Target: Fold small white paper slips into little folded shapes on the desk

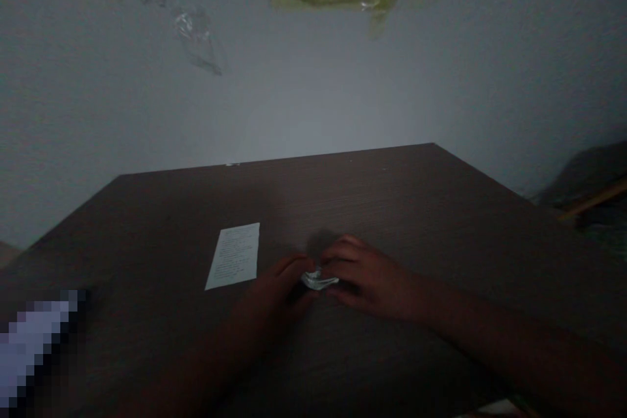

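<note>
Just in front of me on the dark wood tabletop, my left hand and right hand are together, pinching a small crumpled piece of shiny film from both sides. It sits between them just above the wood, with a bright sliver showing in the gap. The light is so dim that I can't tell how firm the pinch is, or whether the piece is plastic or foil.

This is where I think things could go wrong. The piece looks light and slick, so if I relax either side, it could spring open, slip free, or skid across the wood. Damp skin could also make it cling to one hand and pull away from the other.

Just left of my left hand lies a slip of paper with fine lines of print. A careless sweep of that hand could nudge it out of place. Further left, at the bottom of my view, a blurred pale object is too unclear to identify, but it could be knocked if I swing wide.
</note>
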The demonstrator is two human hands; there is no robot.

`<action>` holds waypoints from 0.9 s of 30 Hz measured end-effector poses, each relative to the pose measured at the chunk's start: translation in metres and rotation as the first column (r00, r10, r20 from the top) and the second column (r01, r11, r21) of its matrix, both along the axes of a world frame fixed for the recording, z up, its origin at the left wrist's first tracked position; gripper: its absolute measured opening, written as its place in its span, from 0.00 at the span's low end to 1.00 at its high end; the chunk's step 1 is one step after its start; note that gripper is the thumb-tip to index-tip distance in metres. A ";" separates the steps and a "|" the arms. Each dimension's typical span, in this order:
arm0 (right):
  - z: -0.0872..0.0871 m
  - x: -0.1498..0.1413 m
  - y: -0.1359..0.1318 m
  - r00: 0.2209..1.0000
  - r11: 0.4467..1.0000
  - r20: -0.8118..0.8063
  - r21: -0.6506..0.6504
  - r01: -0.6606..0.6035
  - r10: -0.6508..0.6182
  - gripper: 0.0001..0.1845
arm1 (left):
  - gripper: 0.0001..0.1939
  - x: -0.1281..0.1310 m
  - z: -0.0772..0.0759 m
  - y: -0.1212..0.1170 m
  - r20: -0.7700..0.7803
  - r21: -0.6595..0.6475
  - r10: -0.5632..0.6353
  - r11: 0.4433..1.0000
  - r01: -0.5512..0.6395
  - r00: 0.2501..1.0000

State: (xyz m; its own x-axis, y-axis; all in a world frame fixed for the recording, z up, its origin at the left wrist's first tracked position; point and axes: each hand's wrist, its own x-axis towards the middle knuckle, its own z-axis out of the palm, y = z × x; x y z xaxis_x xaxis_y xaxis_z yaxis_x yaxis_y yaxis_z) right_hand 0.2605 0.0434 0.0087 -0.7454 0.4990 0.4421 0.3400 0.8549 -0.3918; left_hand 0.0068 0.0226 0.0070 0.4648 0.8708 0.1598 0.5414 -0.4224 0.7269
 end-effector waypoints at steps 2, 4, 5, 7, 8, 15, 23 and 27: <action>-0.002 0.001 0.002 0.999 0.999 0.036 0.015 0.032 -0.032 0.09 | 0.14 -0.001 0.002 0.000 0.003 -0.005 0.000 1.000 0.000 1.000; -0.003 0.002 0.002 0.996 0.998 0.074 0.032 0.048 -0.050 0.08 | 0.13 -0.001 0.005 0.001 -0.015 -0.013 -0.029 0.999 0.029 0.999; -0.003 0.001 0.002 0.994 0.998 0.091 0.042 0.050 -0.053 0.08 | 0.13 -0.001 0.007 0.001 -0.028 -0.014 -0.047 0.999 0.046 0.999; -0.003 0.001 0.001 0.990 0.997 0.130 0.058 0.052 -0.059 0.07 | 0.13 -0.002 0.008 0.001 -0.048 -0.005 -0.069 0.998 0.069 0.996; -0.002 0.000 0.000 0.986 0.996 0.151 0.064 0.060 -0.069 0.06 | 0.12 -0.002 0.008 0.001 -0.054 0.001 -0.074 0.997 0.074 0.996; -0.002 -0.004 -0.003 0.955 0.988 0.269 0.121 0.098 -0.128 0.05 | 0.08 -0.005 0.008 -0.001 -0.071 -0.047 -0.058 0.997 0.055 0.996; 0.002 -0.008 -0.009 0.926 0.981 0.341 0.157 0.116 -0.164 0.06 | 0.09 -0.004 0.009 -0.005 -0.114 0.040 -0.068 0.997 0.073 0.991; 0.004 -0.010 -0.010 0.911 0.981 0.373 0.143 0.133 -0.178 0.07 | 0.10 -0.005 0.007 -0.004 -0.141 0.031 -0.074 0.996 0.079 0.987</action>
State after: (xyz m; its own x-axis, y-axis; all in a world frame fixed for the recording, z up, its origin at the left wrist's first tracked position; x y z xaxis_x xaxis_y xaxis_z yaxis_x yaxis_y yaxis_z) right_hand 0.2507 0.0338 0.0131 -0.7852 0.5865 0.1987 0.5767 0.8095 -0.1103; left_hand 0.0019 0.0182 0.0142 0.5497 0.8268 0.1195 0.6014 -0.4909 0.6303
